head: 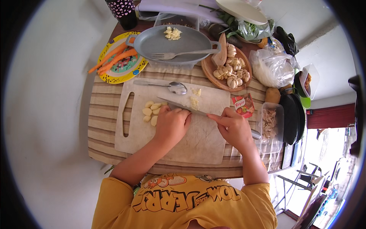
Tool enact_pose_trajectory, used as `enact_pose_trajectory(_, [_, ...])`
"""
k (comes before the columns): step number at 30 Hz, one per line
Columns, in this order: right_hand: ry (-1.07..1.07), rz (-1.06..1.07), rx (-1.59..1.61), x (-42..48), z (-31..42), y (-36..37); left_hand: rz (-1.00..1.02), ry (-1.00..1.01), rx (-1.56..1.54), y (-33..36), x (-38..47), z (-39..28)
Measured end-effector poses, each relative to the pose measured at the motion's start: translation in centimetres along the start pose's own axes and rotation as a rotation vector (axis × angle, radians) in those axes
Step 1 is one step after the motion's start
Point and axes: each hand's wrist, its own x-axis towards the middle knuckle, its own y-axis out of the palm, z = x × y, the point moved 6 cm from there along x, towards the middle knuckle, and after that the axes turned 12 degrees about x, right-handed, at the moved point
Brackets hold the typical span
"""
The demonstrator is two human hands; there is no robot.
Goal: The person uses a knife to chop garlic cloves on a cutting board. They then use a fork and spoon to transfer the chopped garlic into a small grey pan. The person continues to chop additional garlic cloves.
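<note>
My right hand (233, 128) holds a kitchen knife (183, 107) by its handle, one finger along the blade, over a white plastic cutting board (200, 143). My left hand (173, 121) is at the blade's near side with bent fingers; whether it pinches a garlic piece is hidden. Peeled garlic cloves (147, 111) lie left of it. Chopped garlic (194, 102) lies just beyond the blade, and a metal spoon (177, 88) rests farther back. Behind the board, a grey oval dish (188, 43) holds garlic pieces (172, 33) and a fork (165, 55).
Carrots (117, 58) lie on a yellow-rimmed plate (108, 78) at the back left. Garlic bulbs (235, 81) fill a round wooden plate (208, 75). To the right are a red Royco packet (243, 105), a clear container (271, 146) with garlic skins, and plastic bags (271, 68).
</note>
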Motion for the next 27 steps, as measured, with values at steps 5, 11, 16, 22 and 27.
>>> enact_pose_trajectory(5, [0.04,0.001,-0.033,-0.4,-0.2,-0.9,-0.003,0.006,0.005,0.0,0.0,0.1])
enact_pose_trajectory(11, [0.06,-0.047,-0.032,-0.4,-0.9,-2.0,-0.024,-0.007,-0.008,-0.1,0.0,0.0])
enact_pose_trajectory(16, [0.025,-0.053,0.103,-0.3,-0.7,-1.7,-0.043,0.005,-0.004,-0.3,-0.1,-0.1])
enact_pose_trajectory(22, [-0.001,-0.051,0.139,-0.2,-0.1,-0.7,-0.065,0.012,0.012,-0.4,-0.1,-0.2])
enact_pose_trajectory(27, [-0.023,-0.071,0.133,-0.2,0.0,-0.7,-0.064,0.002,0.001,-0.4,-0.1,-0.2])
